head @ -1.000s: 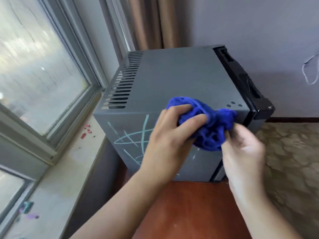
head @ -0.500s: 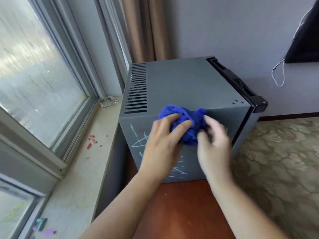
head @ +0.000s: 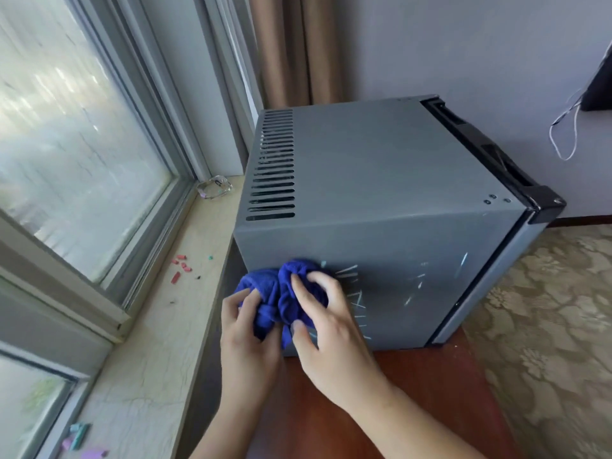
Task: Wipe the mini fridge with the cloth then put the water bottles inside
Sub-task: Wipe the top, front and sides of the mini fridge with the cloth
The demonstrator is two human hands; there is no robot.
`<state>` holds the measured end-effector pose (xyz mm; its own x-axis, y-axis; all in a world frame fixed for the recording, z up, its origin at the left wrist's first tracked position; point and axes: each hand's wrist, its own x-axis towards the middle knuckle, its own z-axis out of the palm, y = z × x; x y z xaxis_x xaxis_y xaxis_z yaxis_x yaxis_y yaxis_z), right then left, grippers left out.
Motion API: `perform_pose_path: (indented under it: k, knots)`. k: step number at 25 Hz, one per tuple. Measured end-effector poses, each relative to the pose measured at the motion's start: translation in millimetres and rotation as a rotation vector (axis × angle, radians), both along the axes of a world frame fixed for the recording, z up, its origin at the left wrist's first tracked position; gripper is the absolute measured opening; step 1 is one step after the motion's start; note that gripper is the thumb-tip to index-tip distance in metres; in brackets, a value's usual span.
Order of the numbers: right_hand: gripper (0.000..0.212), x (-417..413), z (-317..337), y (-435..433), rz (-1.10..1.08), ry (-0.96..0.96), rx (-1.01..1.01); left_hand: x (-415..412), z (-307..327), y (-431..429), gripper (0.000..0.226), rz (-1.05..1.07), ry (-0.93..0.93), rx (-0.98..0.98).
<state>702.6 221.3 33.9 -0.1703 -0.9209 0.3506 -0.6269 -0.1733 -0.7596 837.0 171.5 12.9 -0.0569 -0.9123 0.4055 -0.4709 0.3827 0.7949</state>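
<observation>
So the cloth is bunched in both hands, left hand and right hand; leftover chalk marks on the mini fridge are spread toward 3 o'clock, nearer the right hand.

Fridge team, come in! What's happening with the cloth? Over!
Both hands, left and right, gripping blue cloth against mini fridge side. Chalk marks remain. No water bottles in view.

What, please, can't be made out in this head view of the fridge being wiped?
- Water bottles: none in frame.
- Grey metal mini fridge: its inside is hidden; the black door faces away from the camera.
- Chalk marks beneath the crumpled blue cloth: covered by it and by the left hand and right hand.
- Dark object at the right edge: cut off.
</observation>
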Motion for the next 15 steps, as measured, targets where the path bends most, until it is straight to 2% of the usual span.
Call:
perform_pose_path:
  k: [5, 9, 12, 15]
  knots:
    - [0.063, -45, -17, 27, -0.029, -0.305, 0.08, -34, 1, 12, 0.051, -0.021, -0.069, -0.01]
    - [0.06, -98, 9, 42, -0.098, -0.402, -0.085, -95, 34, 27, 0.05, -0.045, -0.015, -0.088]
    - [0.06, -147, 13, 60, -0.189, -0.431, -0.196, -152, 52, 45, 0.057, -0.156, 0.034, -0.171]
    - [0.058, -204, 0, 78, -0.322, -0.511, -0.254, -218, 55, 64, 0.054, -0.29, -0.011, -0.198]
